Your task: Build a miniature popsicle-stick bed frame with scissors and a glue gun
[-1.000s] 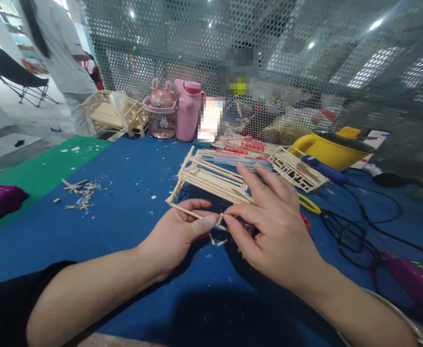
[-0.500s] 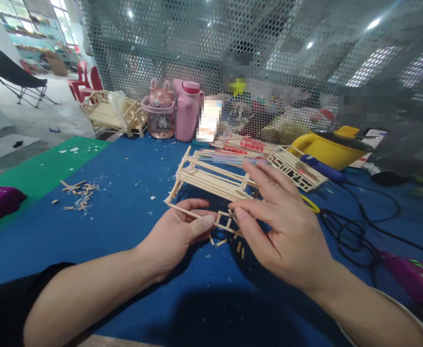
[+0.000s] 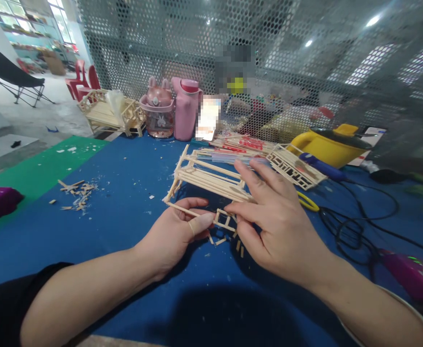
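Left hand [image 3: 178, 231]: pinching the stick frame [image 3: 211, 182], thumb uppermost
Right hand [image 3: 274, 221]: fingertips against it, grip unclear
Pink bottle [image 3: 185, 115]: near table's [image 3: 125, 299] far edge

A craft workshop is suggested by a stick model [image 3: 211, 182] at the centre, wood scraps [image 3: 77, 192] strewn over a blue table [image 3: 34, 241] at left, and sticks [image 3: 229, 144] piled behind. The table is backed by perforated mesh [image 3: 142, 48]; laden shelves [image 3: 27, 30], red chairs [image 3: 81, 83] and bare floor [image 3: 63, 115] are seen at upper left.
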`<action>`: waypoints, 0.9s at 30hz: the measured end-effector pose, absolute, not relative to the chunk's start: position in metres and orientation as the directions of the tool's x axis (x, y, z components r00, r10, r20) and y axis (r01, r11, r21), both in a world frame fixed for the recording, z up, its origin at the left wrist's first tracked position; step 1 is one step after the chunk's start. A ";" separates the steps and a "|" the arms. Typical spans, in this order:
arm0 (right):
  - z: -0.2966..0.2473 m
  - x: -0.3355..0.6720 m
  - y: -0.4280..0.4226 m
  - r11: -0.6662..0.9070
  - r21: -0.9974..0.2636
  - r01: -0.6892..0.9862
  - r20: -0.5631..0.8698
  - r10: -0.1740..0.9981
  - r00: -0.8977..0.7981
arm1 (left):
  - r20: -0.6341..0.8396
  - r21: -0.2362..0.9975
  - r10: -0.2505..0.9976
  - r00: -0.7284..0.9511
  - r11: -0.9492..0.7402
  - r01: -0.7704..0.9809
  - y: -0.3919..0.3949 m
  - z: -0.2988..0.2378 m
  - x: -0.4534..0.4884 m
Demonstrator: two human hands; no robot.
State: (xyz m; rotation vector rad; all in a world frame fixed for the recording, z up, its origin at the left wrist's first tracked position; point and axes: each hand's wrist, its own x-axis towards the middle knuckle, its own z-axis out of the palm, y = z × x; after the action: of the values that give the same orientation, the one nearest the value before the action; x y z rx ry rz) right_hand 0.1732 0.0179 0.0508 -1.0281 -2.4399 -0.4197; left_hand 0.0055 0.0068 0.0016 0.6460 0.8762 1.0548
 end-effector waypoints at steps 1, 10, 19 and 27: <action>0.051 0.173 0.018 0.675 0.094 0.731 0.514 0.596 -0.617 | -0.294 0.807 0.928 0.230 0.370 -0.460 0.007 0.001 0.006; 0.051 0.173 0.018 0.677 0.083 0.731 0.523 0.594 -0.611 | -0.281 0.814 0.927 0.248 0.368 -0.451 0.007 0.000 0.005; 0.052 0.172 0.017 0.671 0.119 0.732 0.524 0.584 -0.620 | -0.294 0.802 0.925 0.239 0.375 -0.465 0.007 0.004 0.006; 0.048 0.169 0.016 0.649 0.113 0.752 0.550 0.590 -0.591 | -0.268 0.803 0.930 0.250 0.359 -0.475 0.006 0.000 0.006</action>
State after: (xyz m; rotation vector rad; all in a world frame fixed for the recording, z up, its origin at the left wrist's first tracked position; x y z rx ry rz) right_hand 0.1691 0.0155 0.0484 -1.0488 -2.3969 -0.4641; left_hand 0.0055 0.0064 -0.0001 0.6596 0.8362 1.0565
